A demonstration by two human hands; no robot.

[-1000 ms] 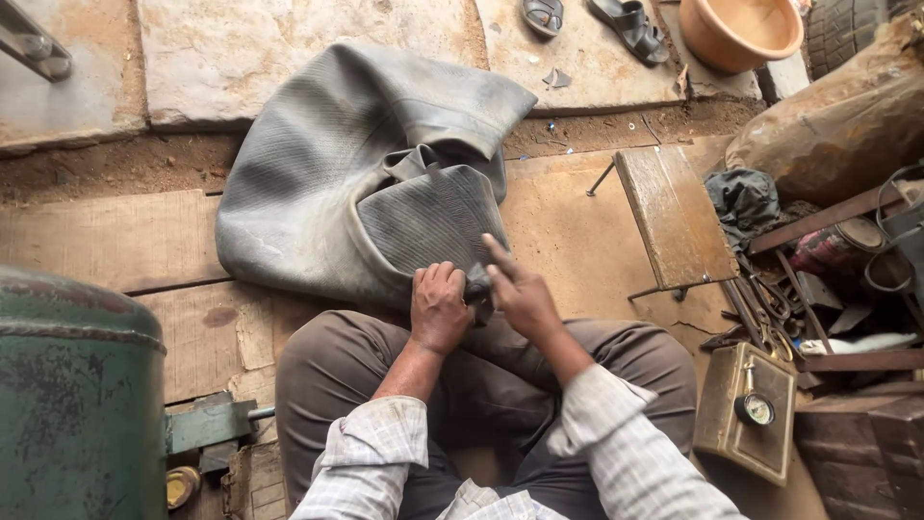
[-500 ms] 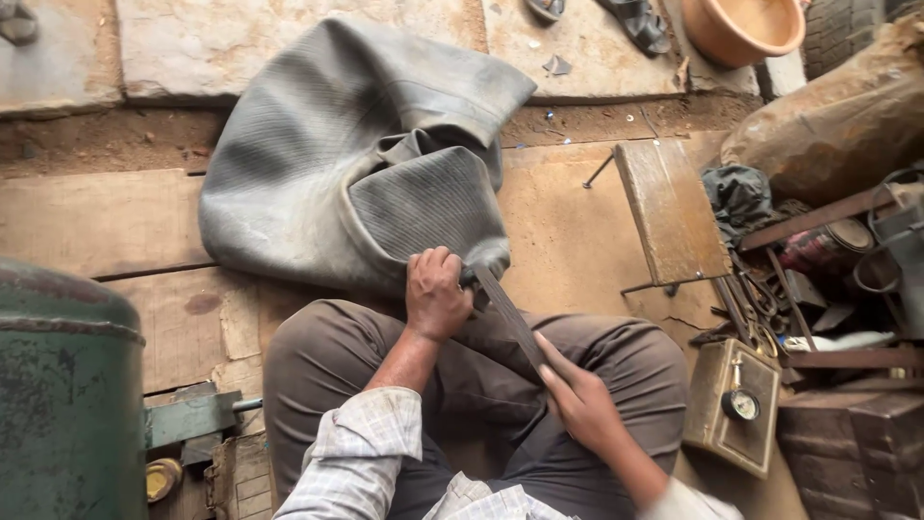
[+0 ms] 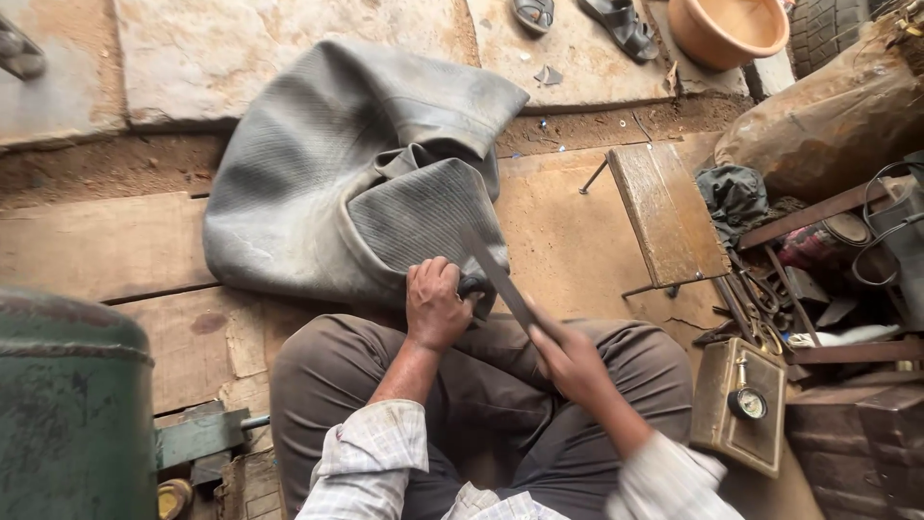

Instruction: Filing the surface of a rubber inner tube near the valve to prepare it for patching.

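A large grey rubber inner tube [image 3: 318, 183] lies folded on the wooden floor in front of my knees. My left hand [image 3: 435, 303] is closed on the tube's near edge, pinning it against my lap. My right hand [image 3: 570, 358] grips a long flat metal file [image 3: 496, 274] that slants up and left, its tip over the ribbed fold of the tube next to my left hand. I sit with brown trousers and checked sleeves showing.
A small wooden stool [image 3: 666, 214] stands to the right. A box with a round gauge [image 3: 739, 404] sits by my right knee among scrap metal tools. A green metal tank [image 3: 67, 414] is at the left. An orange basin [image 3: 729, 29] and sandals lie at the back.
My right hand left the tube, swung down to the right and came back holding the flat file, now laid across the tube's edge. My left hand kept its grip.
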